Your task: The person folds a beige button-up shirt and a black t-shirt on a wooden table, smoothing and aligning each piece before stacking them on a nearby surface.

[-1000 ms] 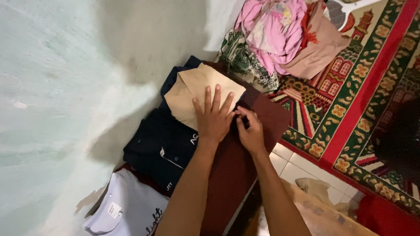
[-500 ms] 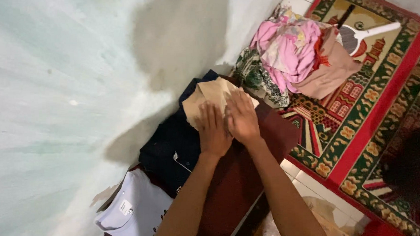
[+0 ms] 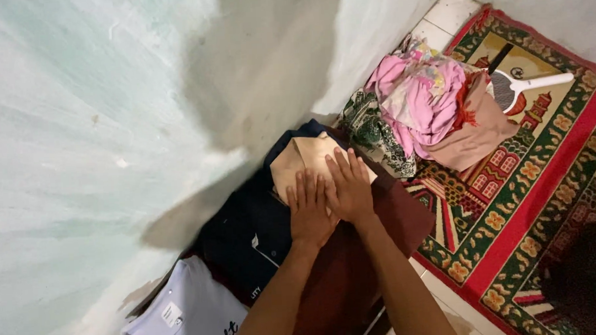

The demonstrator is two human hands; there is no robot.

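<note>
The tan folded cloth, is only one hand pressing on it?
No, both the left hand and the right hand lie flat on the tan folded cloth.

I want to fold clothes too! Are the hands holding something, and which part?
Nothing is gripped. The left hand and right hand lie flat, side by side, pressing down on the near part of the folded tan cloth.

Small white rectangular label at white shirt collar, bottom left.
</note>
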